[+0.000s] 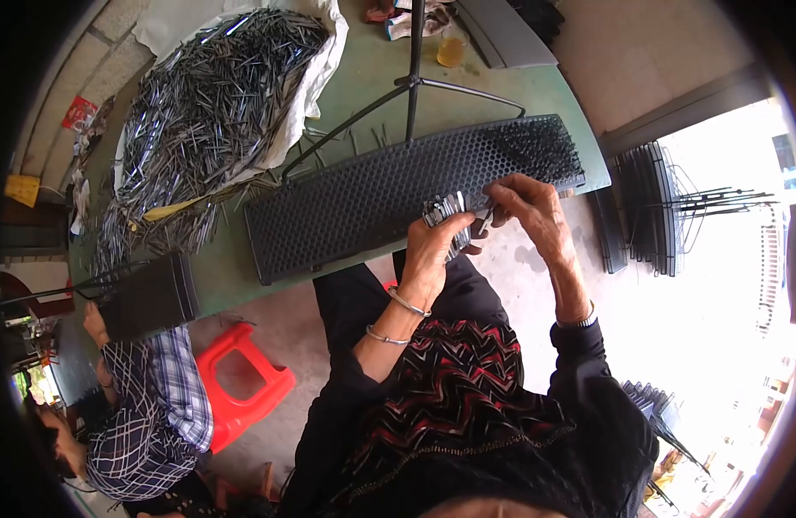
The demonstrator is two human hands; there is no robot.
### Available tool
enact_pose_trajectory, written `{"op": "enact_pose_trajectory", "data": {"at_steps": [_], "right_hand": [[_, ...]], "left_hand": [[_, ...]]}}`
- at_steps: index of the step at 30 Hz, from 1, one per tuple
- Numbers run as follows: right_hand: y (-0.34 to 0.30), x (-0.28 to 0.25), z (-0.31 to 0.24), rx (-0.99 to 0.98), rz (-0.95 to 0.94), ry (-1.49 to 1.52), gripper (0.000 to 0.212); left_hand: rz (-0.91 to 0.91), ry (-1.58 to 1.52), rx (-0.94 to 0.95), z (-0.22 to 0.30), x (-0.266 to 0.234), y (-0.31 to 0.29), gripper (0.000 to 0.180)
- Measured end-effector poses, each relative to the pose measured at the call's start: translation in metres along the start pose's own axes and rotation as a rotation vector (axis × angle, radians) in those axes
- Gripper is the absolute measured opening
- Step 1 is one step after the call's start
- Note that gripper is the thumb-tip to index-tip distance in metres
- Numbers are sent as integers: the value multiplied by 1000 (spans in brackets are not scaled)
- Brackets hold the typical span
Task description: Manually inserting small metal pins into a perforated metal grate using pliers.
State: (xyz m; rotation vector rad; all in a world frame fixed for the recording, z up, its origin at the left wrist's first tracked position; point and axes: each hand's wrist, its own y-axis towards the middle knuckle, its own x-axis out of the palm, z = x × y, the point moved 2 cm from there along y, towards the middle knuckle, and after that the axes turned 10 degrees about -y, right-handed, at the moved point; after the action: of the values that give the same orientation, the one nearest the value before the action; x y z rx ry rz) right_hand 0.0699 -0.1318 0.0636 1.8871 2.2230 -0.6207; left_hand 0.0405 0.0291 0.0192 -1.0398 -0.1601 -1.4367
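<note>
My left hand (427,257) is closed round a bundle of short, shiny dark strips (447,208), its thumb lying across them. Just right of the bundle, my right hand (536,217) has its thumb and fingers pinched together, with what looks like one strip at the fingertips. Both hands are over the near edge of a long black perforated panel (346,207). Rows of round holes cover most of it, while dark strips (540,145) stand densely at its right end. A thin black metal frame (412,108) rises from the panel's far side.
A white sack (333,43) at the far left holds a large heap of loose strips (225,95). A glass of yellow liquid (451,52) stands at the back of the green table (363,65). Another person (143,423) works at the left, beside a red stool (273,384). Black panels (652,207) are stacked at right.
</note>
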Motion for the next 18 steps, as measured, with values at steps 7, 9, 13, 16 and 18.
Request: {"op": "enact_pose_trajectory", "data": {"at_steps": [7, 9, 13, 16, 18], "right_hand": [[30, -20, 6, -140, 582, -56, 10], [42, -22, 10, -164, 637, -146, 10], [68, -20, 28, -225, 722, -314, 12], [82, -19, 43, -322, 761, -521, 11], [84, -15, 48, -331, 762, -582, 12]], "left_hand": [[9, -68, -50, -4, 1, -3, 22], [7, -82, -68, -4, 3, -3, 22], [-7, -88, -84, -5, 3, -2, 22], [-28, -82, -110, -4, 4, -3, 21], [-29, -126, -156, -4, 4, -3, 21]]}}
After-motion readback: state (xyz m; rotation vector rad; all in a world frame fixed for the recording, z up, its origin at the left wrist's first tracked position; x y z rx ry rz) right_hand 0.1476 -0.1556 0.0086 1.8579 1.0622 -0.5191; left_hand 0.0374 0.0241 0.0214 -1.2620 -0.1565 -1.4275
